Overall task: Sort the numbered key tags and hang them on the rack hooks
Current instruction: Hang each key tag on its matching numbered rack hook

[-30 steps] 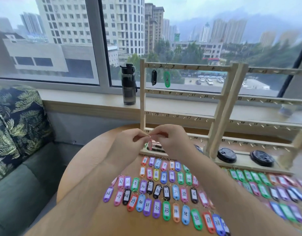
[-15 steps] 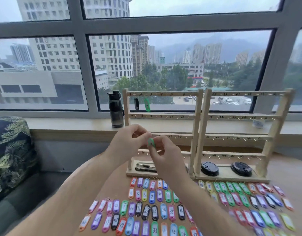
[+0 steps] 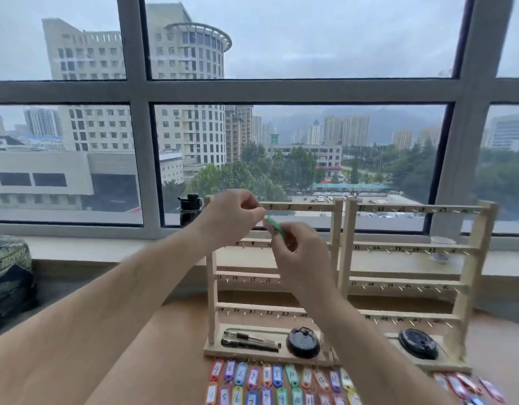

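Note:
Two wooden racks stand on the table, the left rack [image 3: 337, 258] and the right rack [image 3: 474, 249], each with numbered rows of small hooks. My left hand [image 3: 233, 219] is raised at the left rack's top row and pinches the ring of a key tag. My right hand [image 3: 299, 252] grips the body of that tag, a pink and green key tag [image 3: 271, 225], just below the top bar. Rows of coloured numbered key tags [image 3: 277, 382] lie on the table in front of the racks. My hands hide the top row's left hooks.
A dark water bottle [image 3: 190, 209] stands on the windowsill left of the racks. Pens [image 3: 249, 340] and a round black lid [image 3: 303, 342] lie on the left rack's base, another black lid [image 3: 417, 343] on the right one. A leaf-print cushion [image 3: 6, 267] sits at far left.
Both hands have risen from just above the table to the left rack's top row, carrying the tag. My head tilted up, so the racks and tags sit lower in view.

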